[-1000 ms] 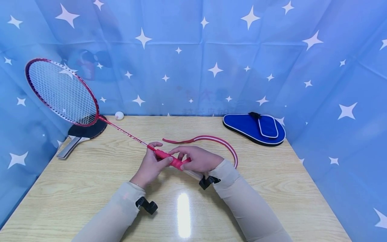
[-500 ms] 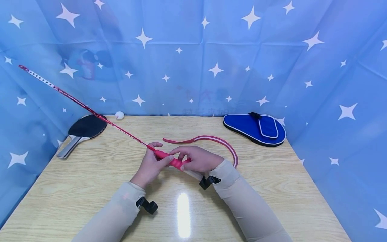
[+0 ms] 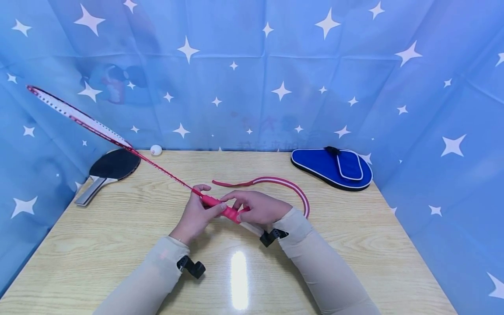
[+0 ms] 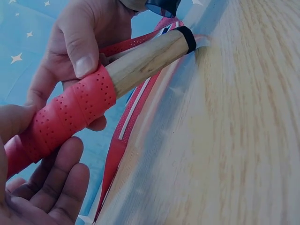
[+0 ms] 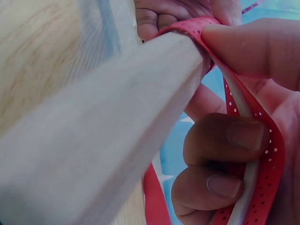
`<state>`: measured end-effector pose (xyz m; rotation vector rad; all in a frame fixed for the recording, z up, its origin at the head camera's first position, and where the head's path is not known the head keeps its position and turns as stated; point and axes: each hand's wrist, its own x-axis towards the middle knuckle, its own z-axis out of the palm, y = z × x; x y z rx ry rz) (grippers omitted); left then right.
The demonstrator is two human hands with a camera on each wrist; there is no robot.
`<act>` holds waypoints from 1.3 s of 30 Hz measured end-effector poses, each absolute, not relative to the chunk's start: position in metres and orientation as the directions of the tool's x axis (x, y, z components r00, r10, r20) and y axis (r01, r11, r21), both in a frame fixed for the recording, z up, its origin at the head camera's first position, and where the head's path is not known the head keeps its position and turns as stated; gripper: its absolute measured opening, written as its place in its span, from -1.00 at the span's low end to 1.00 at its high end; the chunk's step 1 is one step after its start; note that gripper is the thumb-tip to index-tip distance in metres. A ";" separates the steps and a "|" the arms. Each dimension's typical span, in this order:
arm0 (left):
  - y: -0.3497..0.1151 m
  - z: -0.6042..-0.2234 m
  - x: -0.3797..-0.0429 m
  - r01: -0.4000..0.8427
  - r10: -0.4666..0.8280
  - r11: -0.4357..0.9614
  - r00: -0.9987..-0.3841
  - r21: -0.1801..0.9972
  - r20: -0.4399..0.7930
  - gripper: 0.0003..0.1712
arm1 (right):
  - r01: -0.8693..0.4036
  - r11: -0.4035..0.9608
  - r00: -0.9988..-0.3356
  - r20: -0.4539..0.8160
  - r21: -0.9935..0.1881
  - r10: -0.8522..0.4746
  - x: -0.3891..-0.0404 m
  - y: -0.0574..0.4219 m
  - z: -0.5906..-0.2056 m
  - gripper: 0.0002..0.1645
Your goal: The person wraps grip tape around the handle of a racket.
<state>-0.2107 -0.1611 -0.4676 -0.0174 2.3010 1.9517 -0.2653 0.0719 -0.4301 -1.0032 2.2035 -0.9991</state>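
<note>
My left hand (image 3: 197, 216) holds a badminton racket (image 3: 157, 167) by its handle, the head pointing up to the far left with its face seen at a narrow slant. Red perforated grip tape (image 4: 70, 105) is wound round the upper handle. The lower handle (image 4: 145, 58) is bare wood with a black band at its end. At the edge of the winding, my right hand (image 3: 261, 208) pinches the tape with its thumb. In the right wrist view its curled fingers (image 5: 220, 140) also hold the loose strip against the palm. The tape's white-striped tail (image 3: 291, 184) curves across the table.
A black table tennis bat (image 3: 114, 164) with a grey handle lies at the back left of the wooden table (image 3: 157, 280). Near it sits a white ball (image 3: 155, 150). A blue bat case (image 3: 315, 161) rests at the back right, before a star-patterned curtain (image 3: 236, 105).
The racket has turned about its shaft: its broad face went edge-on, and now a thin slant of the strings shows. Both hands stay nearly in place.
</note>
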 end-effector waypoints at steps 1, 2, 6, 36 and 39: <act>-0.161 -0.468 -0.211 -0.090 0.068 0.165 -0.992 0.982 -0.102 -0.08 | -0.416 0.458 -0.595 -0.146 -0.786 -0.790 -0.265 0.072 -0.430 -0.23; -0.161 -0.468 -0.211 -0.092 0.064 0.166 -0.993 0.982 -0.103 -0.06 | -0.417 0.463 -0.599 -0.147 -0.782 -0.787 -0.265 0.072 -0.430 -0.23; -0.160 -0.468 -0.211 -0.083 0.038 0.179 -0.995 0.980 -0.091 -0.05 | -0.420 0.478 -0.611 -0.150 -0.771 -0.778 -0.264 0.072 -0.429 -0.24; -0.161 -0.468 -0.214 -0.107 0.010 0.177 -0.994 0.978 -0.110 -0.18 | -0.439 0.488 -0.596 -0.162 -0.755 -0.787 -0.267 0.074 -0.431 -0.21; -0.161 -0.468 -0.214 -0.120 0.006 0.176 -0.992 0.977 -0.123 -0.17 | -0.446 0.499 -0.603 -0.162 -0.743 -0.781 -0.267 0.074 -0.430 -0.22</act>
